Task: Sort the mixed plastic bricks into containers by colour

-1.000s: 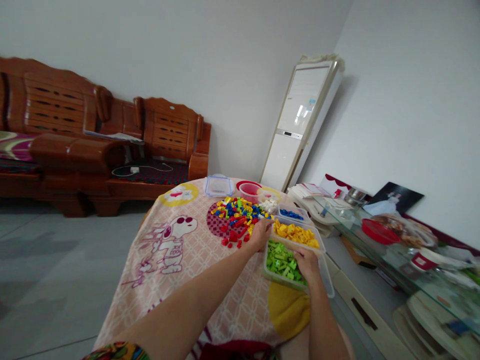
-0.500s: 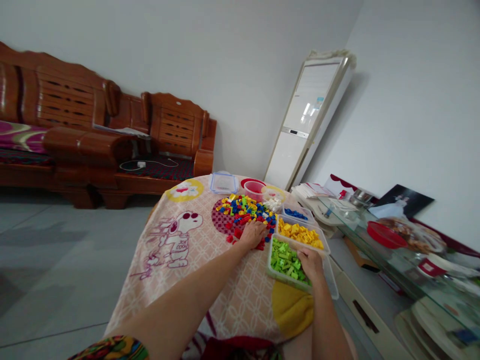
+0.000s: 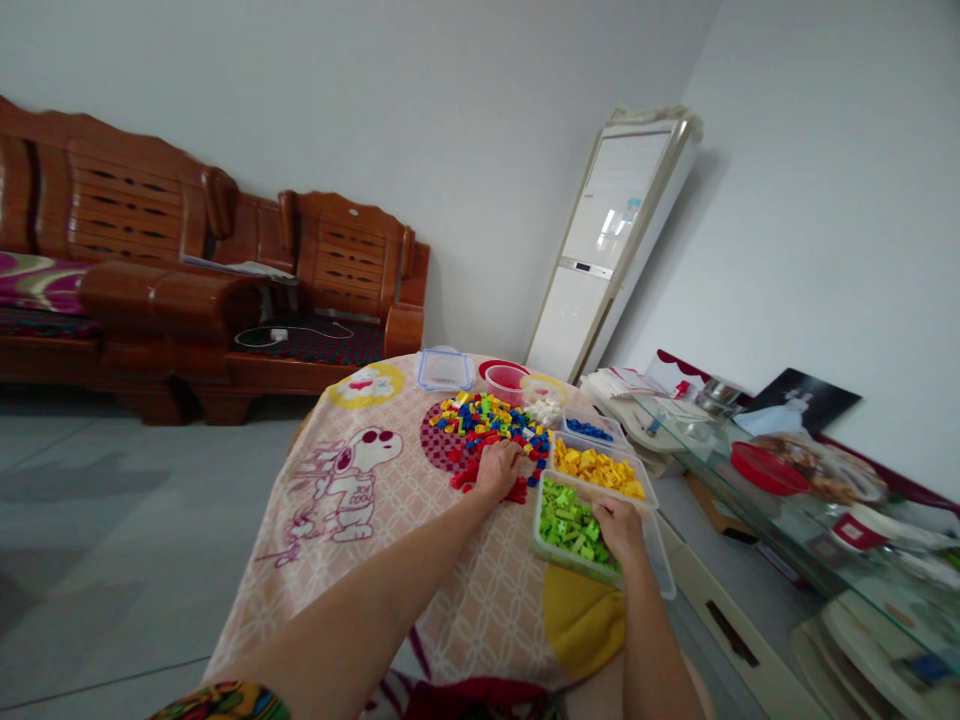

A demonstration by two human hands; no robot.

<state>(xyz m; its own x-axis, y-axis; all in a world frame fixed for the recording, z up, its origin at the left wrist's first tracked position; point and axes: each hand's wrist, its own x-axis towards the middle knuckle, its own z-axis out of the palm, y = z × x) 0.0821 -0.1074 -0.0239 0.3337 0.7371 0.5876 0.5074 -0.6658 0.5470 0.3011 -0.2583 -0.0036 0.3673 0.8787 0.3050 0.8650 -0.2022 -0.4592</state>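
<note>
My left hand rests on the near edge of a heap of mixed coloured bricks, among the red ones; its fingers curl down onto the pile, and what they grip is hidden. My right hand lies over the clear tub of green bricks, fingers closed at the tub's near right side; whether it holds a brick or the rim I cannot tell. Behind it stands a tub of yellow bricks, then a tub of blue bricks.
The table cloth bears a cartoon dog print. At the far edge lie a clear lid, a red cup and white bricks. A wooden sofa stands left, a tall air conditioner behind, a cluttered glass shelf right.
My left hand moved from the yellow tub's edge left and down onto the red bricks of the heap. The right hand stayed over the green tub. The view shifted slightly.
</note>
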